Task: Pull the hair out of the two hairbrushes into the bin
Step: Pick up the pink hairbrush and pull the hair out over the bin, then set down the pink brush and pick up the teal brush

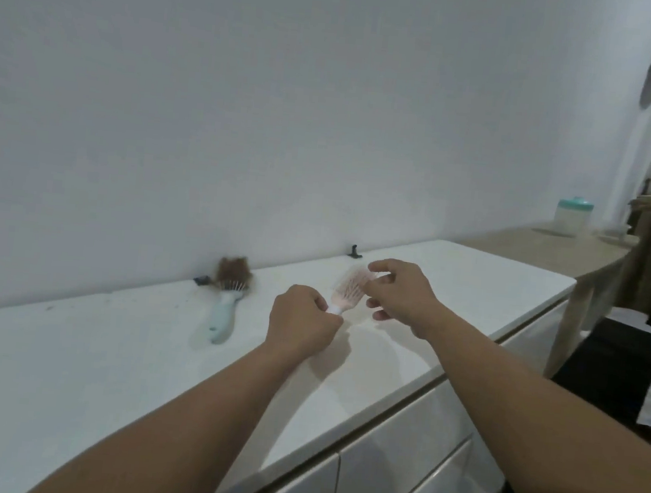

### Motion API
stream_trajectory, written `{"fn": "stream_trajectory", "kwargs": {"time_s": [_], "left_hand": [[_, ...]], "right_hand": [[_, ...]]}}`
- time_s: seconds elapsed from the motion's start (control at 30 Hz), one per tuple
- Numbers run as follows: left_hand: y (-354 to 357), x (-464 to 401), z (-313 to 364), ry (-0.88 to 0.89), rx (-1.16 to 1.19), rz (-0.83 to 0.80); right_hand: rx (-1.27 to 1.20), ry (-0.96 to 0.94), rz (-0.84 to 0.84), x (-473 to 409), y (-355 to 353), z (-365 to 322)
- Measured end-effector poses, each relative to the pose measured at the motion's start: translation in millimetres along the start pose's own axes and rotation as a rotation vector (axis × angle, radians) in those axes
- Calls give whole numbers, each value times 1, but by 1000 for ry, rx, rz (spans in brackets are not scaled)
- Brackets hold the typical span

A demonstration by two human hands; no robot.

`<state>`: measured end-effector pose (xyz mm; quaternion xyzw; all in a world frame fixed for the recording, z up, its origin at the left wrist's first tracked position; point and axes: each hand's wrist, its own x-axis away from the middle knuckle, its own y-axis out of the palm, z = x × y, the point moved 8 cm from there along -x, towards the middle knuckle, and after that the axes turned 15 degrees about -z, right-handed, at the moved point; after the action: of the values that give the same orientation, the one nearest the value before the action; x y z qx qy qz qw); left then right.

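Observation:
A pink hairbrush [347,290] is held above the white cabinet top [105,364]. My left hand [303,319] is shut on its white handle. My right hand [401,293] is at the brush head, thumb and forefinger pinched at the bristles; whether hair is between them is too blurred to tell. A light blue hairbrush [224,314] lies on the cabinet top to the left, near the wall. A thick tuft of brown hair [233,271] fills its bristles. No bin is in view.
A small black hook [354,251] stands at the wall behind the brushes. A wooden table [562,251] on the right carries a jar with a teal lid [572,216]. Another person's hand [648,204] reaches in at the far right. Dark cloth [618,366] lies lower right.

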<state>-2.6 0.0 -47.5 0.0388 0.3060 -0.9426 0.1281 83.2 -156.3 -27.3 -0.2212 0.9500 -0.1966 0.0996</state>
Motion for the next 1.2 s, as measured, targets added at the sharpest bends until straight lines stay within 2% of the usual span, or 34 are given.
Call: {"fn": "stream_trajectory", "kwargs": {"time_s": [0.27, 0.43, 0.63, 0.83, 0.93, 1.03, 1.2], "left_hand": [[-10, -29, -33, -89, -109, 82], [-19, -45, -41, -133, -193, 130], [-22, -57, -40, -223, -230, 50], [-30, -59, -36, -202, -193, -22], [-53, -50, -36, -150, -216, 101], [-81, -36, -46, -169, -312, 246], [-105, -24, -80, -322, -372, 281]], "right_hand": [[85, -34, 27, -57, 31, 19], [332, -97, 24, -83, 47, 21], [413, -125, -4, -110, 62, 15], [478, -131, -43, -122, 67, 10], [456, -116, -24, -126, 66, 7], [510, -100, 2, -125, 71, -4], [578, -163, 18, -114, 106, -37]]}}
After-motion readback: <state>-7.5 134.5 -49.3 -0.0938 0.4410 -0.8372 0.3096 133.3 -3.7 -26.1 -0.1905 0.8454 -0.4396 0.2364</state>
